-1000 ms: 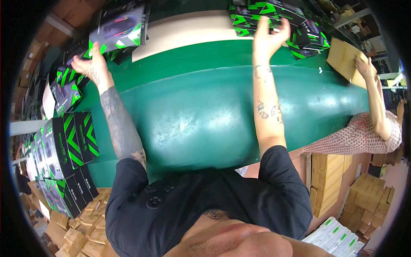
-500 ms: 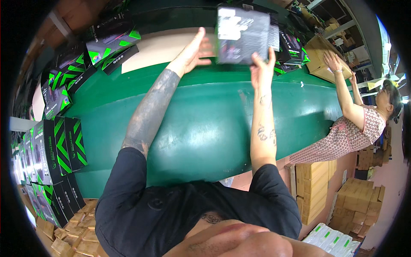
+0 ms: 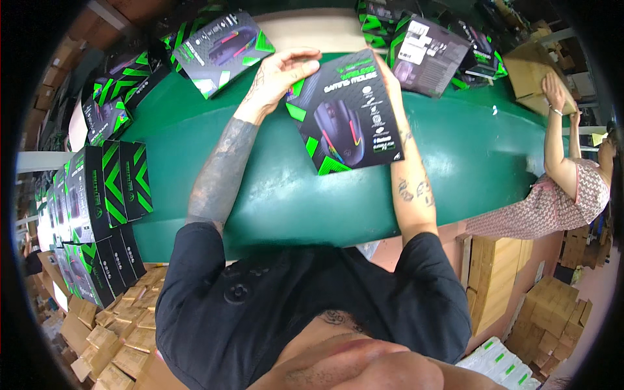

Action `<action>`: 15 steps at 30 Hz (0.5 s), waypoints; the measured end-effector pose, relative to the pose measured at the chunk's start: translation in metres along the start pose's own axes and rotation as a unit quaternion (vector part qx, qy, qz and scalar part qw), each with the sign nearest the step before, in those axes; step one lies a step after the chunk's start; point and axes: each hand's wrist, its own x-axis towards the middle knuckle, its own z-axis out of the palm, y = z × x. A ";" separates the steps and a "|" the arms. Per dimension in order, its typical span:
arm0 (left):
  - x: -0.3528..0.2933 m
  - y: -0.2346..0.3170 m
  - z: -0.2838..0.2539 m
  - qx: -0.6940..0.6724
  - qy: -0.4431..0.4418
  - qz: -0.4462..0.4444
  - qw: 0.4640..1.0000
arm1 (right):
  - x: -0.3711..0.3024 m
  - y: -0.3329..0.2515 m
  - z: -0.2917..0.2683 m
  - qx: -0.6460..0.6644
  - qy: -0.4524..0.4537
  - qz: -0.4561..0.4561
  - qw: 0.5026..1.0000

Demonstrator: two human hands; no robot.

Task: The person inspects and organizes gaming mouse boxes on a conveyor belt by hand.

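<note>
The black rectangular cardboard box (image 3: 344, 112) with green angular patterns is probably light, stiff and slightly slippery, best gripped by 2 opposite edges. It is held tilted over the glossy green table (image 3: 299, 208), its upper corner pinched by the bare left hand (image 3: 276, 79); how far the right hand (image 3: 389, 81), partly hidden behind, is closed cannot be told. On its front, 1 dark mouse (image 3: 339, 132) is printed.

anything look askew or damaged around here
Mildly odd: one dark box beyond the right hand sits askew with its text-covered side showing, unlike the held box, which shows its front. No damage is visible.
</note>
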 end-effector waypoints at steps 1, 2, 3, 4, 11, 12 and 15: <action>-0.003 0.005 0.003 0.044 0.033 0.003 0.999 | -0.003 -0.005 -0.002 0.052 -0.011 0.148 0.988; -0.007 0.005 0.005 0.087 0.064 0.007 0.994 | -0.011 -0.009 -0.002 0.058 -0.022 0.186 0.981; -0.004 0.001 0.004 0.073 0.067 0.070 0.993 | -0.013 -0.003 0.002 0.106 0.014 0.159 0.981; 0.000 0.001 -0.001 0.071 0.069 0.068 0.993 | -0.015 0.003 0.006 0.152 0.050 0.131 0.978; 0.012 0.035 -0.005 0.491 0.171 0.284 0.805 | -0.008 0.028 -0.007 -0.077 0.037 -0.106 0.991; 0.010 0.039 0.005 0.585 0.138 0.334 0.726 | -0.012 0.042 0.000 -0.072 0.065 -0.154 0.983; 0.009 0.029 0.019 0.601 0.185 0.350 0.694 | -0.018 0.051 0.013 -0.091 0.069 -0.182 0.977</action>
